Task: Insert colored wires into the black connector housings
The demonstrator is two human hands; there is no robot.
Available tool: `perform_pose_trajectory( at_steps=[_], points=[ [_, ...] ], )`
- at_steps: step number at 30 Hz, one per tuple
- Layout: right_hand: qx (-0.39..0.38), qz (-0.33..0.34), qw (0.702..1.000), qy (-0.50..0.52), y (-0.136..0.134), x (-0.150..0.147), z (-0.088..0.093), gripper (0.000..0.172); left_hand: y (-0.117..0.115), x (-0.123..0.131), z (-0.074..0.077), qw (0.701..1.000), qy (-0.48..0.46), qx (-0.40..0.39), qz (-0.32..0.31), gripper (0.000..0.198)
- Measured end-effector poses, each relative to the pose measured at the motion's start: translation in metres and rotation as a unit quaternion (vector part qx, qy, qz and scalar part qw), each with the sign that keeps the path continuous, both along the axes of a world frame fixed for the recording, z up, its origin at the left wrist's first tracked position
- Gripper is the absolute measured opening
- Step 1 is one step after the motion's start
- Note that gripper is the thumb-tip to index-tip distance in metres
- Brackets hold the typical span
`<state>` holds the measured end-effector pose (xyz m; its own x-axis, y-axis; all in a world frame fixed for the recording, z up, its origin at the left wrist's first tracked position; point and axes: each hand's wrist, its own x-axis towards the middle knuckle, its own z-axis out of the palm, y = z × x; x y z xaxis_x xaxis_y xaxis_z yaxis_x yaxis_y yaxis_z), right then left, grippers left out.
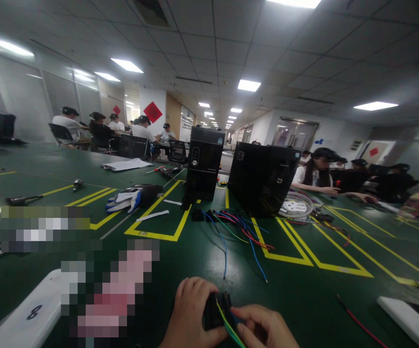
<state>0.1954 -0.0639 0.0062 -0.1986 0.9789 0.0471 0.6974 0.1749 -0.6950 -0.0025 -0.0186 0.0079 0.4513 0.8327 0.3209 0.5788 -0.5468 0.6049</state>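
Low in the middle of the view, my left hand [192, 309] wraps round a small black connector block [212, 316] and grips it from the left. Blue and yellow-green wires [233, 331] run from the block towards me. My right hand [265, 325] pinches at these wires close to the block's right side, thumb and forefinger nearly together. Beyond both hands lie several black connector blocks [197, 215] with blue, red and green wires [243, 231] spread over the green table. The far ends of the held wires are out of view.
Two black computer cases [204, 166] [263, 179] stand behind the wires. Work gloves [131, 198] and a screwdriver [24, 199] lie left; a white power bank-like slab [31, 314] is nearer. A round white basket [296, 205] sits right, near a seated person [320, 176]. Yellow tape [158, 236] marks the table.
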Motion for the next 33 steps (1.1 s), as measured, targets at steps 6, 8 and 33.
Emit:
perform_pose_trajectory(
  at_steps=[6, 8, 33],
  points=[
    [0.065, -0.039, 0.997, -0.015, -0.005, -0.009, 0.023, 0.030, -0.003, 0.002, 0.001, 1.000, 0.001, 0.008, 0.003, 0.033],
    [0.081, -0.036, 0.996, -0.017, -0.006, -0.012, 0.024, 0.030, -0.002, 0.002, -0.001, 1.000, 0.001, 0.010, -0.003, 0.032],
    [0.156, 0.082, 0.978, -0.115, -0.008, -0.010, 0.027, 0.026, -0.002, 0.001, 0.000, 0.999, -0.007, -0.018, -0.028, 0.032]
  ],
)
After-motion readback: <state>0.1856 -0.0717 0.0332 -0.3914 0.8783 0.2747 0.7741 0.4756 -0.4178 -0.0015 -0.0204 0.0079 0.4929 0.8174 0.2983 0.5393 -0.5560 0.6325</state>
